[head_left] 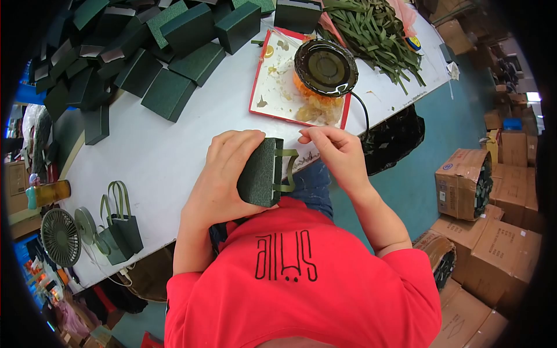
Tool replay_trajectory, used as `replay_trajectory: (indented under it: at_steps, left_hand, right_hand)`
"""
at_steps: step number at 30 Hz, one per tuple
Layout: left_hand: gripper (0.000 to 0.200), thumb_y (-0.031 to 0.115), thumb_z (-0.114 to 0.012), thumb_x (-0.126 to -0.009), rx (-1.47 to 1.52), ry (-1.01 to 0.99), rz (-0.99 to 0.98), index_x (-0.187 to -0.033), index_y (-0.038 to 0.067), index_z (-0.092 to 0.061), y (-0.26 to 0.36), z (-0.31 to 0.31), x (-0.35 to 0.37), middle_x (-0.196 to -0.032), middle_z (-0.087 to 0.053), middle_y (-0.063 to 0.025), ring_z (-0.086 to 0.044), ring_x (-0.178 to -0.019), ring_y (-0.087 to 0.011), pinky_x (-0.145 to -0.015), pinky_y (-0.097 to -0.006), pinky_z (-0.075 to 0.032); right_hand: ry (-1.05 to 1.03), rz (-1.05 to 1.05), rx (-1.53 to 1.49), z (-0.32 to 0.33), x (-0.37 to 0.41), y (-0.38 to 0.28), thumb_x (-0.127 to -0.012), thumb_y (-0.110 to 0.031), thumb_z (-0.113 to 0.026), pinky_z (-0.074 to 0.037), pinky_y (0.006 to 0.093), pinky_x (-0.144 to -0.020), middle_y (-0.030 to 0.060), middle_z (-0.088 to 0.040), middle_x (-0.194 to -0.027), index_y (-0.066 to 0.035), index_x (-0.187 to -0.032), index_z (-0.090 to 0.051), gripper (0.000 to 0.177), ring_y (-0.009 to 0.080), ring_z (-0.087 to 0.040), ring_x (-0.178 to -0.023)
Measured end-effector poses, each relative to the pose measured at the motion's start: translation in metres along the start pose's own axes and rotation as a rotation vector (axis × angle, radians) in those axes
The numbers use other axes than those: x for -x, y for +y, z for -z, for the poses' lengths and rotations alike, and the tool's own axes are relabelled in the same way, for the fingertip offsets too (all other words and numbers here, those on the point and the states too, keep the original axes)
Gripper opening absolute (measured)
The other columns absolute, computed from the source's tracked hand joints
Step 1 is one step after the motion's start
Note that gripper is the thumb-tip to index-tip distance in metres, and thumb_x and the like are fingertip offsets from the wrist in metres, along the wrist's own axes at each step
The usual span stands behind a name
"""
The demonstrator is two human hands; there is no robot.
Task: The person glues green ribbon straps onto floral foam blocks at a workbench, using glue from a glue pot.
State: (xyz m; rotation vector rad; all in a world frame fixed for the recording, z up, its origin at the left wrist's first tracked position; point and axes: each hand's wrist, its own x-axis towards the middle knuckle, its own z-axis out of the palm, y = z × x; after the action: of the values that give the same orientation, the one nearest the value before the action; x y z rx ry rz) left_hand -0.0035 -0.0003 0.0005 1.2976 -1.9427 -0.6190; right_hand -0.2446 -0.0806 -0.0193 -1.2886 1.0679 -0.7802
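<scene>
My left hand (223, 177) is wrapped round a small dark green box-shaped bag (259, 174), held over the table's front edge. A lighter green ribbon handle (290, 170) loops out from the bag's right side. To the right of that handle, apart from it, is my right hand (332, 148), its thumb and index finger pinched together; anything between them is too small to make out. Beyond my hands stands a round black-topped pot (326, 68) with orange-brown drips, on a red-rimmed white tray (259, 87).
Many green boxes (168, 94) are heaped at the back left, green ribbons (371, 37) at the back right. Finished-looking handled bags (126, 227) and a fan (60, 237) stand at the left. A cable runs off the table by a black plastic bag (394, 142). Cartons (496, 255) are stacked right.
</scene>
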Motion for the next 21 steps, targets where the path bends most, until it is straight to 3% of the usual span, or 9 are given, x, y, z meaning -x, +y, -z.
replay_trajectory:
  at_steps: [4, 7, 10, 13, 14, 18, 20, 21]
  left_hand:
    - [0.105, 0.022, -0.097, -0.049, -0.002, 0.004, 0.019, -0.140, 0.003, -0.049, 0.005, 0.003, -0.003, -0.139, -0.053, -0.0153, -0.048, -0.127, -0.0403, -0.106, -0.0482, -0.042]
    - [0.102, 0.019, -0.095, -0.051, -0.010, 0.002, 0.031, -0.140, 0.003, -0.050, 0.005, 0.005, -0.002, -0.138, -0.054, -0.0147, -0.048, -0.126, -0.0401, -0.105, -0.0484, -0.043]
    - [0.100, 0.019, -0.094, -0.051, -0.005, -0.013, 0.001, -0.140, 0.004, -0.050, 0.005, 0.005, -0.003, -0.138, -0.055, -0.0135, -0.049, -0.126, -0.0391, -0.106, -0.0481, -0.041]
    - [0.099, 0.019, -0.093, -0.052, 0.009, -0.025, -0.032, -0.140, 0.004, -0.050, 0.007, 0.001, -0.004, -0.137, -0.055, -0.0122, -0.049, -0.126, -0.0380, -0.106, -0.0476, -0.040]
    - [0.098, 0.019, -0.092, -0.052, 0.013, -0.029, -0.038, -0.140, 0.004, -0.051, 0.009, 0.000, -0.005, -0.137, -0.056, -0.0118, -0.050, -0.126, -0.0377, -0.106, -0.0474, -0.040]
    - [0.099, 0.020, -0.093, -0.051, -0.065, -0.063, -0.042, -0.140, 0.004, -0.051, 0.013, -0.005, -0.006, -0.137, -0.055, -0.0126, -0.049, -0.127, -0.0376, -0.105, -0.0472, -0.041]
    - [0.106, 0.020, -0.096, -0.046, -0.109, -0.060, -0.042, -0.140, 0.003, -0.050, 0.012, -0.007, -0.006, -0.137, -0.054, -0.0145, -0.047, -0.129, -0.0392, -0.106, -0.0481, -0.042]
    - [0.105, 0.020, -0.095, -0.047, -0.114, -0.056, -0.019, -0.140, 0.003, -0.050, 0.012, -0.006, -0.006, -0.137, -0.054, -0.0146, -0.047, -0.129, -0.0392, -0.107, -0.0480, -0.041]
  right_hand:
    - [0.136, 0.294, 0.115, -0.012, 0.015, -0.010, -0.096, -0.008, -0.070, -0.039, 0.0196, -0.057, -0.0002, -0.069, -0.090, 0.001, -0.103, -0.073, 0.012, 0.0014, -0.051, -0.064]
    - [0.178, 0.307, -0.004, -0.018, 0.026, -0.016, -0.092, -0.006, -0.073, -0.038, 0.0201, -0.057, -0.0008, -0.064, -0.086, 0.001, -0.097, -0.071, 0.008, 0.0024, -0.049, -0.064]
    - [0.061, 0.191, 0.080, -0.013, 0.019, -0.007, -0.090, -0.010, -0.075, -0.038, 0.0215, -0.058, 0.0004, -0.059, -0.086, 0.000, -0.093, -0.068, 0.012, 0.0041, -0.047, -0.064]
    - [-0.054, 0.284, 0.351, -0.019, 0.010, -0.012, -0.088, -0.014, -0.077, -0.038, 0.0231, -0.058, 0.0027, -0.058, -0.086, -0.001, -0.091, -0.067, 0.016, 0.0055, -0.044, -0.063]
    - [-0.105, 0.176, 0.293, -0.019, 0.012, -0.014, -0.087, -0.016, -0.077, -0.040, 0.0248, -0.059, 0.0043, -0.058, -0.093, -0.002, -0.089, -0.067, 0.018, 0.0066, -0.046, -0.067]
    - [-0.202, -0.029, 0.108, -0.018, 0.006, 0.002, -0.088, -0.014, -0.076, -0.043, 0.0255, -0.062, 0.0048, -0.060, -0.097, -0.001, -0.089, -0.067, 0.015, 0.0072, -0.050, -0.071]
    - [-0.231, -0.108, -0.075, -0.018, 0.002, 0.006, -0.088, -0.012, -0.075, -0.044, 0.0262, -0.063, 0.0047, -0.061, -0.098, -0.001, -0.089, -0.067, 0.014, 0.0078, -0.052, -0.072]
    - [-0.155, -0.049, -0.052, -0.018, 0.002, 0.007, -0.088, -0.011, -0.075, -0.045, 0.0266, -0.064, 0.0055, -0.061, -0.096, 0.000, -0.088, -0.066, 0.014, 0.0090, -0.053, -0.072]
